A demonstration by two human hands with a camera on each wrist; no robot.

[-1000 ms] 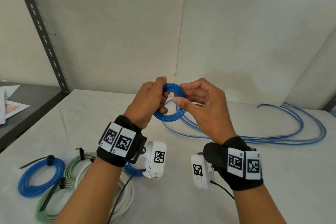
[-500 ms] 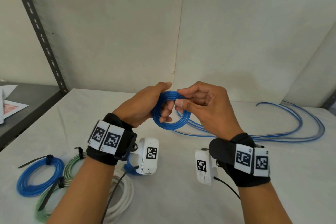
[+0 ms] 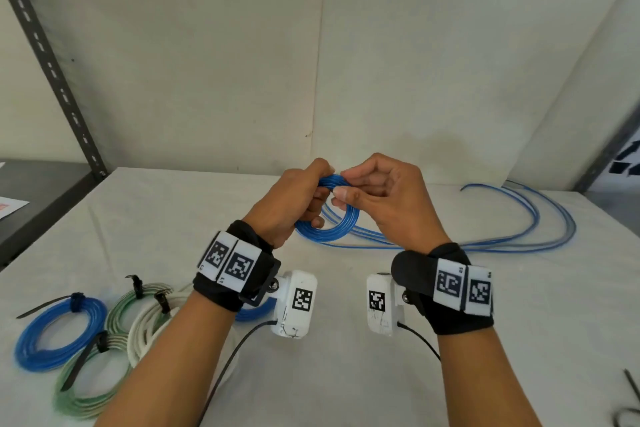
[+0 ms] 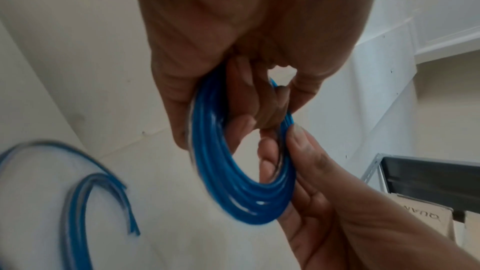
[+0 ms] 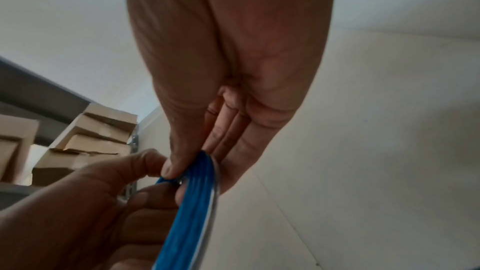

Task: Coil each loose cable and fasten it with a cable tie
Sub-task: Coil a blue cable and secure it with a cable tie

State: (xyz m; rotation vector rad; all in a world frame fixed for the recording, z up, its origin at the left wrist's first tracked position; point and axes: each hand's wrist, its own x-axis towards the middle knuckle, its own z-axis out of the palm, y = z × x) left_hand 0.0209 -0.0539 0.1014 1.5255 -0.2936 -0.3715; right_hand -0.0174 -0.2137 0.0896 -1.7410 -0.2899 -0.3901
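The blue coil [image 3: 327, 218] hangs above the worktop [image 3: 346, 374], mid-scene. The left hand [image 3: 289, 206] grips its 9 o'clock side, fingers curled through it; the right hand [image 3: 388, 199] pinches its 12 o'clock edge. Loose blue cable [image 3: 519, 243] trails toward 3 o'clock.

A storeroom or workshop corner: a grey slotted-steel shelving upright [image 3: 52, 69] against bare cream walls, stacked brown cardboard boxes [image 5: 85, 143] on racks, and a white cloth-covered worktable [image 3: 346, 374].
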